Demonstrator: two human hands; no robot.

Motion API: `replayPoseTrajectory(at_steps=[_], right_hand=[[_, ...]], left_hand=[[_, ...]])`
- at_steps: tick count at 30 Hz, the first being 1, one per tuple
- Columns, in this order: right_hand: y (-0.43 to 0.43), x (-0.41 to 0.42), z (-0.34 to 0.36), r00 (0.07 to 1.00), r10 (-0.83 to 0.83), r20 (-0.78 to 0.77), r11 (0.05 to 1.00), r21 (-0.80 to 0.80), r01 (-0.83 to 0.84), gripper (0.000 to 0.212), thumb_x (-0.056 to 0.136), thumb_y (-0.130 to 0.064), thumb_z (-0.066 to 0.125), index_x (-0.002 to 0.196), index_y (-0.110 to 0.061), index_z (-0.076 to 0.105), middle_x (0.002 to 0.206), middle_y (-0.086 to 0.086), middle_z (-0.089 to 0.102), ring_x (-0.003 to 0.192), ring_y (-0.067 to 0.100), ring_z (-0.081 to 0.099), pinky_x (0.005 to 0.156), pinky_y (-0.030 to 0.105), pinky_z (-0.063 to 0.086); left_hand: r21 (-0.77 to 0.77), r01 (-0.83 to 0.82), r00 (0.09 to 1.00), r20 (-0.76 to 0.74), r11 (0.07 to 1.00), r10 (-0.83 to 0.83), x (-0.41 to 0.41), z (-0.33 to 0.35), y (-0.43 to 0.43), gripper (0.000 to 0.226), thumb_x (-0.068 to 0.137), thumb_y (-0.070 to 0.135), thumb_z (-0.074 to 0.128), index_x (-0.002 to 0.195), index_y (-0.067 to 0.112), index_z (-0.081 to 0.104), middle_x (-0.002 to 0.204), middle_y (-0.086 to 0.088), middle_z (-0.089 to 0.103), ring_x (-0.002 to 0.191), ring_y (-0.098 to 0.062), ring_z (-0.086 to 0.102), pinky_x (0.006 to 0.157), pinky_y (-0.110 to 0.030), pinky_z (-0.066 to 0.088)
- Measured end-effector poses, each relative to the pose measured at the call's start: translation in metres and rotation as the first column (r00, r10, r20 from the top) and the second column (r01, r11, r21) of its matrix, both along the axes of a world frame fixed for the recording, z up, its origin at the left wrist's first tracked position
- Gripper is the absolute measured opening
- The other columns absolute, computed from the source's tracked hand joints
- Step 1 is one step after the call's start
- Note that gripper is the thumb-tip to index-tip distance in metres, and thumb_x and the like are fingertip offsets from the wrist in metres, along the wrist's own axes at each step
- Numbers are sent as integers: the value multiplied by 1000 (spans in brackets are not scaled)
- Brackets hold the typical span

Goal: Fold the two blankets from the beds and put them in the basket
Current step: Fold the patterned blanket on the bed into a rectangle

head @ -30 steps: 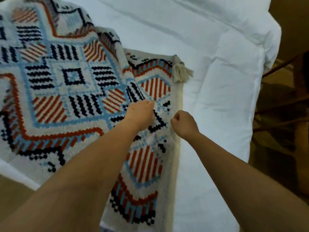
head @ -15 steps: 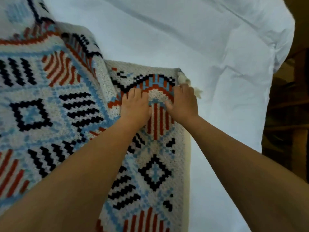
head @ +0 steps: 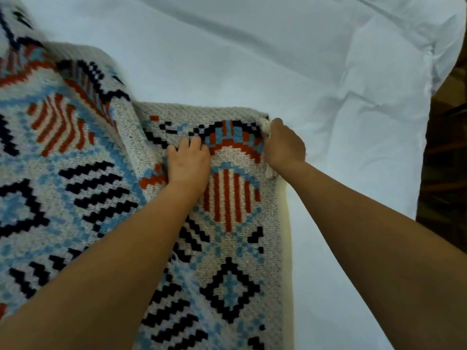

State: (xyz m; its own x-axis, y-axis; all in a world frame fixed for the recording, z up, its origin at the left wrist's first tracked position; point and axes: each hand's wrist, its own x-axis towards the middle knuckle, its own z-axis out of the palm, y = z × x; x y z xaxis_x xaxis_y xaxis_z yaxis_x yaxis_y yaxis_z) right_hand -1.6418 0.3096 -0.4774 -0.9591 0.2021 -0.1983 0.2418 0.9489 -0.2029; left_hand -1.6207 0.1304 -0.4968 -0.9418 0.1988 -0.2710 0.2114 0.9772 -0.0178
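Bedding (head: 290,72), white and creased, is covering the bed and filling the top and right of the view, puffing up toward its right edge. Lying on top of it, the blanket (head: 75,198) is spreading across the left and lower middle; it is knitted, off-white with blue, black and rust-red patterns. Its left part is rising in a fold above a flatter layer, and its straight right edge is running down the bed toward the person. The left forearm (head: 113,261) and right forearm (head: 366,236), both bare, are reaching forward from the bottom of the view to the blanket's far right corner. Dark wooden furniture (head: 444,173) is showing past the bed's right edge, too dim to make out. The left hand (head: 188,165) is sitting knuckles up on the flat layer, its grip clenching the knit, fingertips tucking into the fabric just beside a red arch in the pattern. The right hand (head: 283,145) is grasping the corner edge itself, its grip wrapping round the border. A pale tassel (head: 270,173) is poking out below that hand.
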Motion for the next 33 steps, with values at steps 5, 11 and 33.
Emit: replayPoseTrajectory(at_steps=[5,11,33], right_hand=[[59,6,4,979,-162,-120,985,33,167,2,92,-14,40,92,-12,38,81,7,52,67,26,47,52,30,28],[166,40,-10,868,-493,-69,862,95,497,21,89,-12,45,108,-3,45,111,22,59,100,41,57,71,37,37],[81,161,-31,901,-392,-188,910,-227,348,71,92,-35,47,145,0,13,150,24,21,138,36,19,115,43,14]], left_hand=[[82,65,994,-96,995,-57,3,13,42,35,88,14,40,122,6,37,131,-17,36,118,-30,37,95,-43,36],[350,178,976,58,920,-211,23,-5,127,59,96,46,26,146,16,15,157,-7,7,144,-25,-2,113,-51,-5],[337,121,983,88,934,-160,127,-22,130,68,93,52,12,147,18,-9,157,-4,-10,143,-20,-13,109,-39,-17]])
